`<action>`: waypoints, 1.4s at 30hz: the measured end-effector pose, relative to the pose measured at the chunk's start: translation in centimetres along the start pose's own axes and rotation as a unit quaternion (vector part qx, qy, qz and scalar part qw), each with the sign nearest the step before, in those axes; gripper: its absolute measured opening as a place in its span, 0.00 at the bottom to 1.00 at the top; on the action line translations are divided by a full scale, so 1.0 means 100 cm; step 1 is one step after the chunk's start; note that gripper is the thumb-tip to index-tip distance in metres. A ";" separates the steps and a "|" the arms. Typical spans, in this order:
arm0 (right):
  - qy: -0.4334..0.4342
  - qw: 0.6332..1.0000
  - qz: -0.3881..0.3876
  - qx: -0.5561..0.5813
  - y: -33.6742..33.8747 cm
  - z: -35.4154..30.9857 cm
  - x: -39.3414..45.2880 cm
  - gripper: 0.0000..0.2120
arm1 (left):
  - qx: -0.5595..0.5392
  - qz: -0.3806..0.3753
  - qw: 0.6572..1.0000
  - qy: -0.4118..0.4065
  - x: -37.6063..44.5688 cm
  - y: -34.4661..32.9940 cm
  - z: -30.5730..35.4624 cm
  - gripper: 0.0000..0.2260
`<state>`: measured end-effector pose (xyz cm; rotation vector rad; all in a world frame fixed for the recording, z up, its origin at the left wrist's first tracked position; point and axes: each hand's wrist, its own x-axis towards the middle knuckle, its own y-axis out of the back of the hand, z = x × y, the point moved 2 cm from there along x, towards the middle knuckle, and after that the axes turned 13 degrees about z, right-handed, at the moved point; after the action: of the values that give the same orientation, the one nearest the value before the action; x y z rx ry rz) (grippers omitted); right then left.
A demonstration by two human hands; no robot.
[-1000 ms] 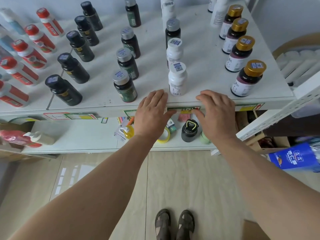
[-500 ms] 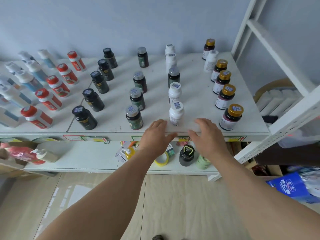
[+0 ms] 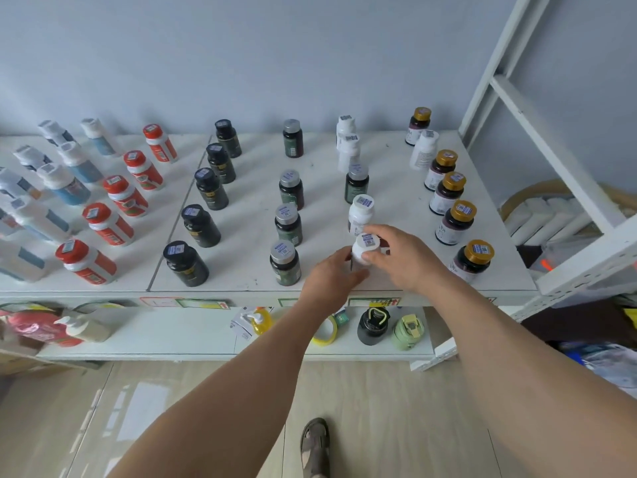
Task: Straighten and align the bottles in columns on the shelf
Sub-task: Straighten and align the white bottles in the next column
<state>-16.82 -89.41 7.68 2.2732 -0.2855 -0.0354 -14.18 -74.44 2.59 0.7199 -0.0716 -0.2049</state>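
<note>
White bottle held at the front edge

White flat shelf (image 3: 396, 160) carries columns of bottles with wide lanes of bare board between them. Small blue-printed stickers sit on the caps; their writing is too small to read. Near the front edge, the left hand (image 3: 331, 274) and right hand (image 3: 403, 257) both curl around the front white plastic bottle (image 3: 364, 249), which stands upright just before another white one (image 3: 360, 213).

Even, soft daylight; bottles (image 3: 289, 227) cast faint shadows toward the right on the shelf (image 3: 248, 270). Glare patch on the floor (image 3: 144, 405). Wide-angle bending at edges; left edge slightly blurred.
</note>
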 end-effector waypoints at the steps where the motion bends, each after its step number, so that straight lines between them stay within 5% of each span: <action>1: -0.002 1.000 0.003 -0.005 0.001 -0.003 0.001 0.23 | -0.029 -0.013 0.999 0.011 0.002 0.004 0.000 0.17; 9: -0.008 0.999 0.041 -0.022 0.012 -0.020 -0.001 0.21 | -0.174 -0.137 0.975 0.013 0.008 0.026 0.003 0.09; 23: -0.010 0.999 0.040 -0.018 0.018 -0.030 0.003 0.20 | -0.186 -0.171 0.967 0.034 0.013 0.038 0.012 0.13; 28: -0.011 0.999 0.030 -0.021 0.012 -0.023 0.005 0.22 | -0.137 -0.150 0.979 0.022 0.015 0.036 0.012 0.14; 37: -0.038 0.999 -0.015 0.020 -0.004 -0.002 0.000 0.24 | 0.130 -0.085 0.983 -0.096 0.032 0.042 0.019 0.28; 42: -0.035 0.999 -0.024 0.024 -0.002 0.006 -0.003 0.24 | 0.146 -0.089 0.979 -0.114 0.043 0.053 0.025 0.28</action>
<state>-17.19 -89.63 7.12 2.3305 -0.2703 -0.1356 -9.48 -73.08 7.96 0.9948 -0.2606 -0.4557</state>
